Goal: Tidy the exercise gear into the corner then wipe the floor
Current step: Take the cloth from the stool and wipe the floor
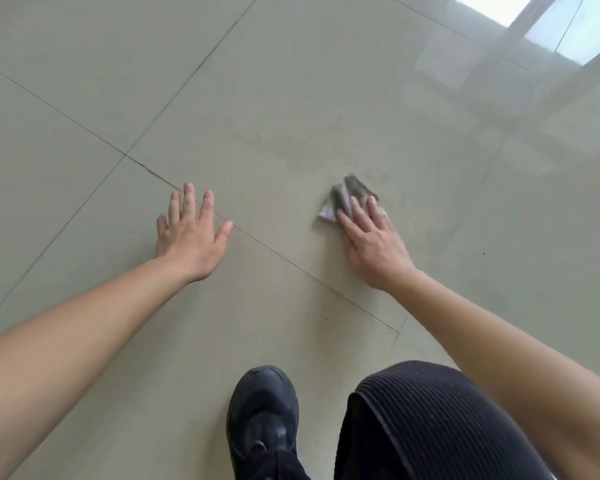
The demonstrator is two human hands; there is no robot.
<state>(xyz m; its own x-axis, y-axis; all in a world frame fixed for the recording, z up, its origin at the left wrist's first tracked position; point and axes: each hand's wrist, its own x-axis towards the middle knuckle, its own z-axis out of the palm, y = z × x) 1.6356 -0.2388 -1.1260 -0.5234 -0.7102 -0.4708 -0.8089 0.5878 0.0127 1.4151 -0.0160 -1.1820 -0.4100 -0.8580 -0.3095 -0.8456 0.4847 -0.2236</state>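
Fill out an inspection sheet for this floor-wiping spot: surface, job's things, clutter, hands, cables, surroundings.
Surface: pale tiled floor, glossy, dark grout lines, faint smudges ahead of the cloth.
Job's things: grey cloth, crumpled, flat on the tile; no exercise gear in view.
Clutter: nothing seen beyond a few tiny dark specks.
Hands: left hand open, palm on the floor; right hand pressed flat on the cloth.
Cables: nothing seen.
Surroundings: black shoe, ribbed dark trouser knee, window reflection at top right.
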